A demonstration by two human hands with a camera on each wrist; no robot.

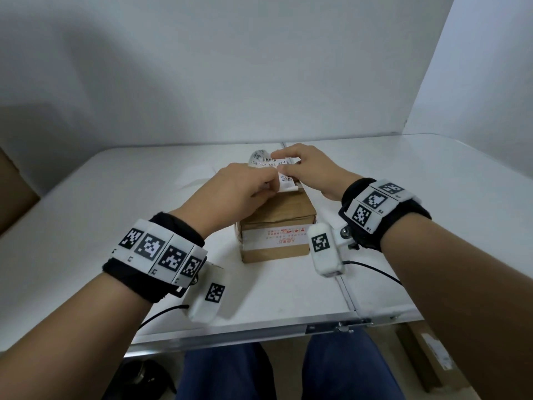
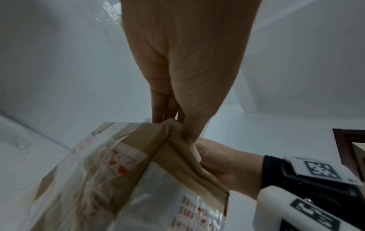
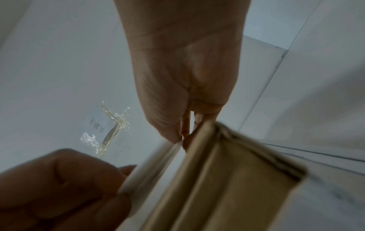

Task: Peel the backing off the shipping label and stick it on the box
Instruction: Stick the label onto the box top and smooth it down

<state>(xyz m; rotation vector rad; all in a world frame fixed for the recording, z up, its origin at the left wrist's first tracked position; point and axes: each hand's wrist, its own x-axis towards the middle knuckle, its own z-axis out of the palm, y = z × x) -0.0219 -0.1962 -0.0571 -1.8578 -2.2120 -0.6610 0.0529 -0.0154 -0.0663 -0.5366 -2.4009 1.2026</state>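
A brown cardboard box (image 1: 277, 223) with clear tape and red print stands mid-table. Above its far top edge both hands hold the white shipping label (image 1: 266, 161), which curls upward with its barcode showing. My left hand (image 1: 269, 186) pinches the label's lower part from the left. My right hand (image 1: 284, 164) pinches it from the right, thumb against fingers. In the left wrist view my left fingers (image 2: 164, 109) reach the box (image 2: 128, 156) top, with a white label edge (image 2: 194, 152) beside them. The right wrist view shows the label (image 3: 150, 168) as a blurred white sheet next to the box (image 3: 227, 179). Whether label and backing have separated is hidden.
A thin white sheet (image 1: 196, 176) lies on the white table (image 1: 115, 226) left of the box. A scrap of clear tape with a small note (image 3: 106, 128) lies on the table. Brown cardboard (image 1: 14, 192) stands at the left edge. The table's metal front edge (image 1: 259, 330) is near my knees.
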